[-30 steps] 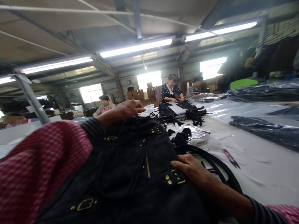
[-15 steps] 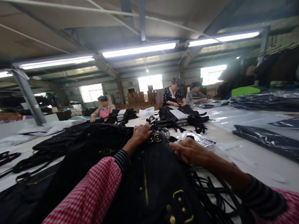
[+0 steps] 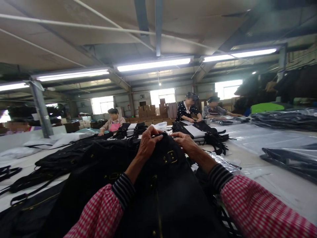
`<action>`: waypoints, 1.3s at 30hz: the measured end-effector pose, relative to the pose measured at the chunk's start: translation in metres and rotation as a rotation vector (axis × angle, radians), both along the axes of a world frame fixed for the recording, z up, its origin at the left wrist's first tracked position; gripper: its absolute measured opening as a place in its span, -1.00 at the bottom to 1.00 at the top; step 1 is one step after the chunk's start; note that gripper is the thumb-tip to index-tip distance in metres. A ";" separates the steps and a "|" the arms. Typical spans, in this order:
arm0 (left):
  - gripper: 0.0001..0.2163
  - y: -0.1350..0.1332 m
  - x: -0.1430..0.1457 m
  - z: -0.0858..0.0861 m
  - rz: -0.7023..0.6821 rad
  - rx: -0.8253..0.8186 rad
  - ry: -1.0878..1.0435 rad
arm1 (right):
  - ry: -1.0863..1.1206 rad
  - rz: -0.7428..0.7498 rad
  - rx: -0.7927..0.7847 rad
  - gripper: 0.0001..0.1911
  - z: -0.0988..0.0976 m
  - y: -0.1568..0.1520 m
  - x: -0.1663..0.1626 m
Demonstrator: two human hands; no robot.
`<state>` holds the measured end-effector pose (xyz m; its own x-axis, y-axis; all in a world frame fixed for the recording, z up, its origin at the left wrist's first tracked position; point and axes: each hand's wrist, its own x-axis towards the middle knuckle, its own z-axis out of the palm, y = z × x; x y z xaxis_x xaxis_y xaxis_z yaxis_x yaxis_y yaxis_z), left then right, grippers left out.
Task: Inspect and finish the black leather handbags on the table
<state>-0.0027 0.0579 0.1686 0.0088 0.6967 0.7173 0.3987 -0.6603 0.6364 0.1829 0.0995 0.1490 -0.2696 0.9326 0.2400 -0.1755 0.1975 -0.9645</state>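
A black bag [image 3: 173,191] with brass-coloured buckles and a zip lies in front of me and spreads toward the camera. At its far edge my left hand [image 3: 149,142] is closed, thumb and fingers pinching the black fabric. My right hand [image 3: 186,142] is at the same edge, a little to the right, its fingers bent against the fabric; the far side of the grip is hidden. A brass buckle [image 3: 172,156] sits just below the two hands. More black bags [image 3: 84,162] lie to the left, partly under my left arm.
Across the white table [image 3: 250,155], folded black bags with white bands [image 3: 195,130] are stacked. Plastic-wrapped black items [image 3: 289,162] lie at right beside clear sheeting. Several people work beyond, one in a dotted top [image 3: 183,110]. A grey post [image 3: 41,109] stands at left.
My right hand has moved up and left to the bag's far edge, close to my left hand. That edge is now lifted higher, and the view has tilted upward.
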 end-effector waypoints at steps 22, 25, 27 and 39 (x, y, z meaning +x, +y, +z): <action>-0.79 0.033 0.077 0.001 -0.203 -0.268 -0.099 | -0.037 -0.326 0.375 -0.76 -0.037 -0.022 0.043; -0.77 0.036 0.076 -0.010 -0.251 -0.273 -0.190 | -0.089 -0.475 0.438 -0.82 -0.022 -0.005 0.054; -0.73 0.037 0.074 -0.007 -0.273 -0.278 -0.222 | -0.094 -0.442 0.456 -0.78 -0.003 0.000 0.054; -0.45 0.034 0.057 0.013 -0.172 -0.273 -0.321 | -0.249 -0.122 0.609 -0.84 0.046 0.006 0.029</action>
<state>0.0547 0.0921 0.1813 -0.0518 0.8684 0.4932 0.0514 -0.4909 0.8697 0.2120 0.1056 0.1953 -0.2864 0.6775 0.6774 0.0961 0.7238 -0.6833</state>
